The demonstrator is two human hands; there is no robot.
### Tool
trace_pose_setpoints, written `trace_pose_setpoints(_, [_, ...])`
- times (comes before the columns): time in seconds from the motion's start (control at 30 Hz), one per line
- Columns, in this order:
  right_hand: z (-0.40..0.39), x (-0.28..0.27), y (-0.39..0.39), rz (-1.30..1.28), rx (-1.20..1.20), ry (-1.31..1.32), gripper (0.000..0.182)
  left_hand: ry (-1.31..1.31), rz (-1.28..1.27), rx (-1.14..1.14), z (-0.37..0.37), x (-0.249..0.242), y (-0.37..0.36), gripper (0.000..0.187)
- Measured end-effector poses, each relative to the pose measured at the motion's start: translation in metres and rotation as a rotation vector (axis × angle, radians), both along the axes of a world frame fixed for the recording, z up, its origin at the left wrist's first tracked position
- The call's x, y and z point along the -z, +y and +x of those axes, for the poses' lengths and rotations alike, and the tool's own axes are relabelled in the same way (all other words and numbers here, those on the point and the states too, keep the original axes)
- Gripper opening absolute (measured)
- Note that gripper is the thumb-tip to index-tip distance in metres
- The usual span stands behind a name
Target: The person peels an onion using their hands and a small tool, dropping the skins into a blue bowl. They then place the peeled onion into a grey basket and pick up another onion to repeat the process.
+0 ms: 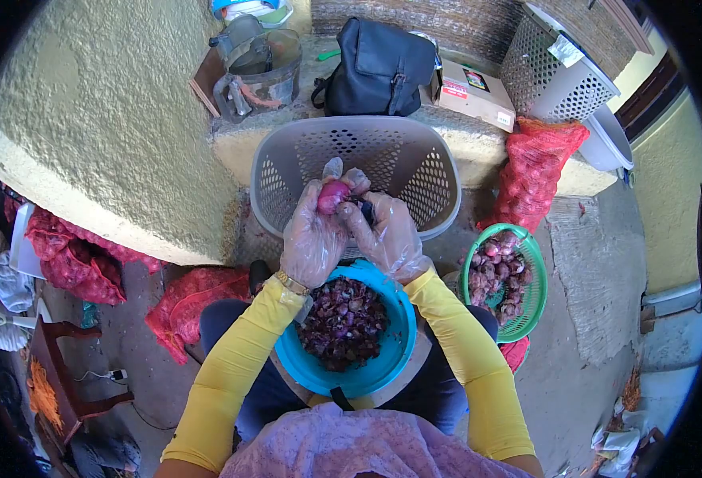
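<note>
Both hands wear clear plastic gloves and meet over the near part of a grey perforated basket (pixel 351 127). My left hand (pixel 316 233) is closed around a peeled purple-red onion (pixel 333 197). Close against it, my right hand (pixel 384 231) has its fingers closed on a small dark-handled tool (pixel 367 210), whose blade I cannot make out. Below the hands, between my knees, a blue basin (pixel 402 334) holds dark onion skins and onions (pixel 343 323). A green basket (pixel 535 299) of unpeeled onions (pixel 494 271) stands to the right.
Red mesh sacks lie at the left (pixel 72 259), near my left knee (pixel 199 307) and at the right (pixel 534 171). A black backpack (pixel 383 68), a cardboard box (pixel 472 94) and a clear bucket (pixel 275 68) sit on the ledge. A wooden stool (pixel 68 374) lies at lower left.
</note>
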State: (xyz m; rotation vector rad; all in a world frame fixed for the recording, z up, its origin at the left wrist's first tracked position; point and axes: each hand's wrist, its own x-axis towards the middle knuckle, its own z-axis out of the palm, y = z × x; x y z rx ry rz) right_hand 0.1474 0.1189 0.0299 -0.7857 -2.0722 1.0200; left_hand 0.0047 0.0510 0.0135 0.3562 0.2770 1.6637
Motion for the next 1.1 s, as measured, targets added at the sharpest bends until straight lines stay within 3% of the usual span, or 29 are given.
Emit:
trace_pose_setpoints(0.23, [0.000, -0.001, 0.001, 0.035, 0.018, 0.002, 0.039, 0.008, 0.073, -0.012, 0.003, 0.002, 0.004, 0.047])
trace_pose_setpoints(0.67, [0.002, -0.013, -0.006, -0.012, -0.009, -0.039, 0.042, 0.034, -0.028, -0.041, 0.003, -0.003, 0.001, 0.042])
trace_pose_setpoints(1.1, [0.006, -0.010, -0.010, 0.139, -0.122, -0.160, 0.042, 0.036, -0.049, -0.053, 0.003, 0.002, 0.002, 0.038])
